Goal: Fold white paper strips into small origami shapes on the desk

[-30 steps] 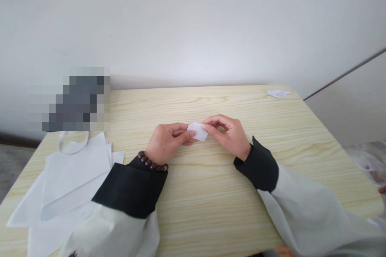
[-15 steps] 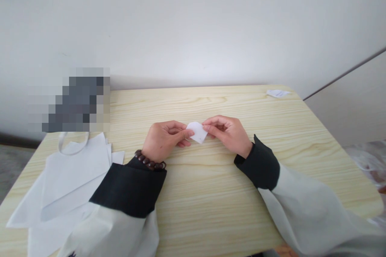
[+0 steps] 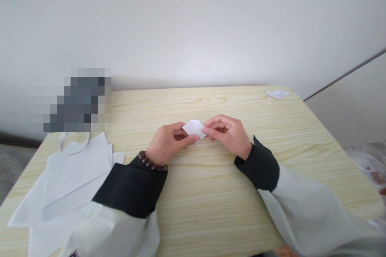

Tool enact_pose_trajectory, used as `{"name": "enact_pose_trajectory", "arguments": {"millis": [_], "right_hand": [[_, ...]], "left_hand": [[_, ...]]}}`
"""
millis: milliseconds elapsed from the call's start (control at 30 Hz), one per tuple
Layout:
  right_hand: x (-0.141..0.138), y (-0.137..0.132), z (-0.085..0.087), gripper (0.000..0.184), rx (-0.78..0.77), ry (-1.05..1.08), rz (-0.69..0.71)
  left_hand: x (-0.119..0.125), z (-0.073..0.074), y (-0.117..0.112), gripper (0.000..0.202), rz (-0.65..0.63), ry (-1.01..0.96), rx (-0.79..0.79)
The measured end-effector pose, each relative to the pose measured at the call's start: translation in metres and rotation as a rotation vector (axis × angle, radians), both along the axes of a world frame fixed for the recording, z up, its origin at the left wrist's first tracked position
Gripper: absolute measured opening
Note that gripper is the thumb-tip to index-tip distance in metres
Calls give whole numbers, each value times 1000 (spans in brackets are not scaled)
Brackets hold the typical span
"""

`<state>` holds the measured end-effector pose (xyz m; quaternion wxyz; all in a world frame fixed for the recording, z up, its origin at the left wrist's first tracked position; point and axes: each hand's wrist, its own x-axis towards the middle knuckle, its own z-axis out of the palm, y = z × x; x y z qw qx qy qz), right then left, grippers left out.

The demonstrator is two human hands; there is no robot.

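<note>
A small folded piece of white paper (image 3: 193, 127) is held between both hands just above the middle of a light wooden table (image 3: 211, 192). My left hand (image 3: 169, 143) pinches its left and lower edge with thumb and fingers; a dark bead bracelet circles that wrist. My right hand (image 3: 228, 134) pinches the paper's right edge with fingertips pressed together. Both sleeves are pale with black cuffs.
A stack of white sheets (image 3: 66, 180) and a white loop-handled bag lie on the table's left part. A small white paper scrap (image 3: 278, 94) rests at the far right corner. A blurred dark object (image 3: 76, 102) stands at the back left against the white wall.
The paper has been turned and tipped up a little between the fingers; its upper edge now points away from me. Both hands stayed at the same spot.
</note>
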<state>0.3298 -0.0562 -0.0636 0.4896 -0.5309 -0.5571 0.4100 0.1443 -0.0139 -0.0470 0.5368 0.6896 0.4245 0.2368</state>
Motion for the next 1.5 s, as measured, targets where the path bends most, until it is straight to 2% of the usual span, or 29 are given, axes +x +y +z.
{"name": "enact_pose_trajectory", "arguments": {"millis": [367, 533, 767, 900, 1000, 1067, 1167, 1267, 1500], "right_hand": [[1, -1, 4, 20, 160, -281, 60], [1, 0, 1, 19, 168, -221, 10], [0, 1, 0, 20, 134, -196, 1], [1, 3, -3, 20, 97, -121, -44], [1, 3, -5, 20, 85, -80, -37], [1, 3, -5, 18, 86, -84, -20], [0, 2, -3, 16, 91, -117, 10], [-1, 1, -2, 14, 100, -161, 32], [0, 1, -3, 13, 133, -243, 29]], "left_hand": [[1, -1, -1, 31, -69, 104, 78], [1, 1, -2, 27, -116, 75, 41], [0, 2, -2, 29, -66, 67, 55], [-4, 2, 0, 44, 20, 47, 143], [-8, 1, 4, 50, 5, 55, 264], [-10, 0, 6, 48, -42, 83, 360], [-11, -2, 8, 33, -108, 149, 458], [-11, -2, 8, 25, -118, 178, 439], [-11, -1, 9, 27, -127, 214, 402]]}}
